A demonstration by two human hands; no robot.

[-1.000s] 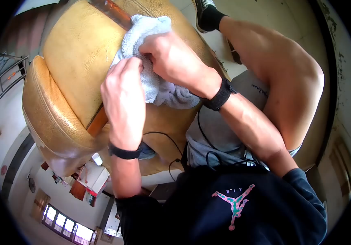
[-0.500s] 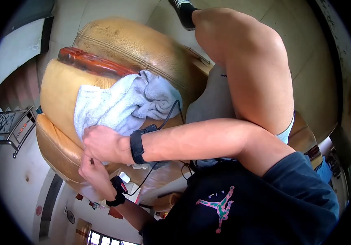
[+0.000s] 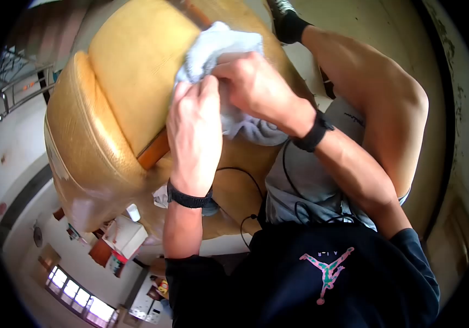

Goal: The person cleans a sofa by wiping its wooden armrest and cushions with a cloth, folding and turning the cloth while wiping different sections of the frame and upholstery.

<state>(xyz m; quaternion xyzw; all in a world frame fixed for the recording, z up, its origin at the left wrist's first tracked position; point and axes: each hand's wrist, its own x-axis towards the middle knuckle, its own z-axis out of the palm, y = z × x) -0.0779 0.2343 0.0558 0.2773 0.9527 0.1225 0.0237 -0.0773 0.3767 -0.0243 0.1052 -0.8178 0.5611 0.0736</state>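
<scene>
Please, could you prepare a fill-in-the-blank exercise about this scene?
Not one but ____ hands, the left hand and right hand, touch the towel.
The strap near the left hand is coloured ____.
The shirt shows the letters ____.
The bare knee is on the picture's ____ side.

Missing words: two; black; AIR; right.

Towel (image 3: 208,46) seen as matt cloth, fluffy, rough pile. Seat (image 3: 139,71) covered in leather-like hide, finely grained, glossy where light is caught. Wood strip (image 3: 154,151) finished smooth, slight sheen. Railing (image 3: 25,97): shiny metal. Wrist strap (image 3: 189,198): matt, fabric-like. Shirt (image 3: 272,273): matt cloth.
</scene>
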